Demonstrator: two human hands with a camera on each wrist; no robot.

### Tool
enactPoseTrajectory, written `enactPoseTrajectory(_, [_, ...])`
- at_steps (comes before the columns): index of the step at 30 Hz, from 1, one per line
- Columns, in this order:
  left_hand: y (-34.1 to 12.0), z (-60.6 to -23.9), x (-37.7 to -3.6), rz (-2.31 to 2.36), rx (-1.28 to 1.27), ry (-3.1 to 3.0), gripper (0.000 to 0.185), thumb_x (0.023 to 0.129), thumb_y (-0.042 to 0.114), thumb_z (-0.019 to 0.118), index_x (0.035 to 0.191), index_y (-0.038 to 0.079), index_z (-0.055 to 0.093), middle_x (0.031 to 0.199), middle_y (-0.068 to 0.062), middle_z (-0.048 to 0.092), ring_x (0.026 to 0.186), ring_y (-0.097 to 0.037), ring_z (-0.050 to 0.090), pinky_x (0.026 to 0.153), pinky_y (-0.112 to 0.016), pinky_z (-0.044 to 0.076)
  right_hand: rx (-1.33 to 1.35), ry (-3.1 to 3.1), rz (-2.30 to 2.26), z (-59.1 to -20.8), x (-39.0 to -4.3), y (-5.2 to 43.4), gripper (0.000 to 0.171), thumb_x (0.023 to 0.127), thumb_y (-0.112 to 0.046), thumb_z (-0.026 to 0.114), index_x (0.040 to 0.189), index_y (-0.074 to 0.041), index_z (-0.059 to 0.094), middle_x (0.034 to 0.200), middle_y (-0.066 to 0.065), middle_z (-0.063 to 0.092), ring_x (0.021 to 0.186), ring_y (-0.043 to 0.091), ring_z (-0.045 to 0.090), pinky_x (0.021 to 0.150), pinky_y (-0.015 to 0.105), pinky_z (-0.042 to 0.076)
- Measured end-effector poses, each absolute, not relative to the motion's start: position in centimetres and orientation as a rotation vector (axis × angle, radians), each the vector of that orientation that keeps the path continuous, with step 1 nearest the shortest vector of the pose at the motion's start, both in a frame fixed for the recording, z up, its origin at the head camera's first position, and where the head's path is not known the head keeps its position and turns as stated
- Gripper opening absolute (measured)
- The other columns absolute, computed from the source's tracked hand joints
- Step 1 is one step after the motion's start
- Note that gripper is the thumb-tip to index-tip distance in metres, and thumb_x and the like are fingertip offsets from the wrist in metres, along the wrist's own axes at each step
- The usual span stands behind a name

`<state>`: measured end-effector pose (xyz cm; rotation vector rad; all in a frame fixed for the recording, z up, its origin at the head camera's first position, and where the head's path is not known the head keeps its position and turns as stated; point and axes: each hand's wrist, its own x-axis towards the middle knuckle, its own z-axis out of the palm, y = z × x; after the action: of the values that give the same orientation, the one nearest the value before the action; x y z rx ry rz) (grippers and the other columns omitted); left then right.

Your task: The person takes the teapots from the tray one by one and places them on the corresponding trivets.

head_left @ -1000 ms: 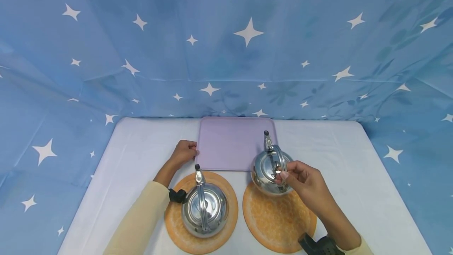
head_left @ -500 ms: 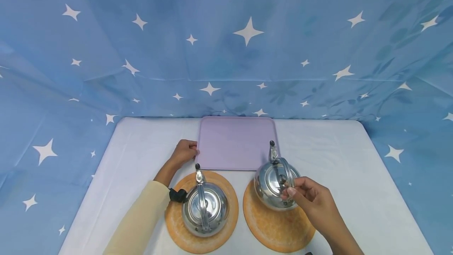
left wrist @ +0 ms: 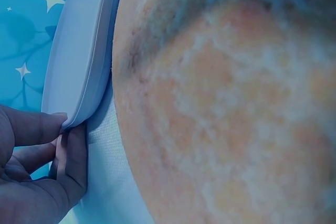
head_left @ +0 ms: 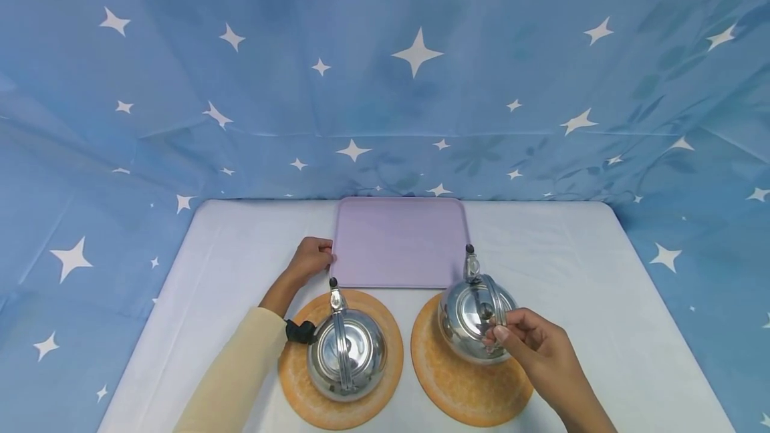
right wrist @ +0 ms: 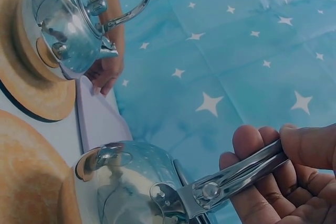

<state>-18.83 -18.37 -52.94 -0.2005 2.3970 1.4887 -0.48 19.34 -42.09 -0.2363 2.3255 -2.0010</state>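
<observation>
My right hand (head_left: 541,346) grips the arched handle (right wrist: 236,182) of a shiny steel kettle (head_left: 460,323). This kettle is over the upper part of the right orange round placemat (head_left: 469,399), its black-tipped spout pointing away towards the tray; I cannot tell whether its base touches the mat. At the tray's left edge, my left hand (head_left: 309,259) pinches the rim of a lilac rectangular tray (head_left: 397,239), thumb on top and fingers below in the left wrist view. A second, matching kettle (head_left: 363,373) stands on the left orange placemat (head_left: 295,393).
A white cloth covers the table (head_left: 601,286), which has rounded far corners. Behind it hangs a blue curtain (head_left: 271,99) with white stars. The left kettle stands close to my left forearm (head_left: 234,366) and its black wrist camera (head_left: 299,331).
My right hand has brought its kettle back towards me and slightly right, away from the tray and further over the right placemat. My left hand and the tray have stayed put.
</observation>
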Motion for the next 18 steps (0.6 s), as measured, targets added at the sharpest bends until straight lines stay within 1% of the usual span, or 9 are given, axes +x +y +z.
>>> enactPoseTrajectory(8, [-18.4, -53.0, -18.8, 1.470, -0.197, 2.401, 0.045, 0.089, -0.004, 0.059, 0.132, -0.013, 0.051, 0.089, -0.013, 0.059, 0.080, -0.020, 0.054, 0.066, -0.027, 0.046, -0.189, 2.314, -1.970, -42.7, -0.1, 19.5, 0.012, 0.095, 0.002, 0.058, 0.099, 0.013, 0.057, 0.091, 0.019, 0.067, 0.086, 0.020, 0.068, 0.080, 0.028, 0.053])
enactPoseTrajectory(15, [-18.3, -53.0, -18.9, 1.469, -0.195, 2.410, 0.043, 0.089, -0.004, 0.060, 0.131, -0.013, 0.053, 0.089, -0.013, 0.059, 0.083, -0.021, 0.055, 0.068, -0.028, 0.047, -0.150, 2.278, -1.974, -43.3, 0.0, 19.5, 0.015, 0.095, 0.000, 0.059, 0.100, 0.014, 0.056, 0.093, 0.024, 0.066, 0.086, 0.021, 0.069, 0.080, 0.029, 0.054])
enactPoseTrajectory(18, [-18.3, -53.0, -18.9, 1.474, -0.200, 2.405, 0.043, 0.089, -0.003, 0.060, 0.130, -0.013, 0.053, 0.088, -0.013, 0.059, 0.084, -0.021, 0.056, 0.069, -0.028, 0.048, -0.123, 2.263, -1.965, -43.6, 0.0, 19.5, 0.016, 0.095, -0.002, 0.059, 0.100, 0.013, 0.056, 0.093, 0.024, 0.066, 0.087, 0.022, 0.069, 0.081, 0.030, 0.054])
